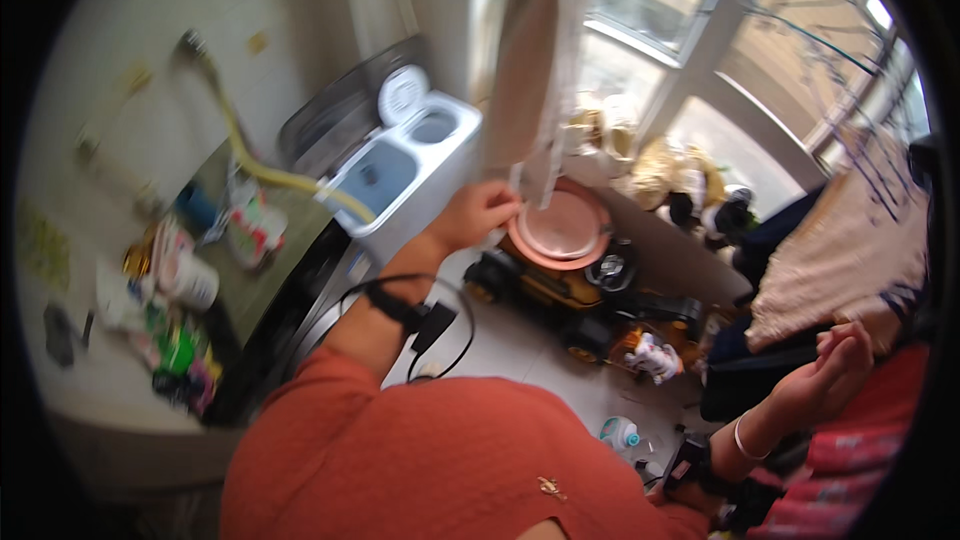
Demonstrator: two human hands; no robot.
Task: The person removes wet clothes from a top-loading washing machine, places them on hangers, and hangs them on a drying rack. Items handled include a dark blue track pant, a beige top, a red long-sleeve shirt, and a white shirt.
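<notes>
My left hand (480, 216) reaches forward, its fingertips drawn together beside the lower edge of a long pale cloth (523, 67); whether they grip the cloth is unclear. Below that cloth lies a round pink plastic lid or basin (564, 225), over a yellow and black toy vehicle (559, 286). At the right, my right hand (829, 371) is raised with curled fingers, close under a cream textured garment (847, 240). Its fingertips overlap the garment's lower part, and a hold on it cannot be made out. Both forearms wear black straps with small devices.
A twin-tub washing machine (405, 161) stands open ahead on the left, a yellow hose (240, 146) running into its tub. Left of it, a counter (296, 259) bears bottles and bags. Bags line the window side. A bottle (619, 433) is on the floor; red fabric (855, 457) lies lower right.
</notes>
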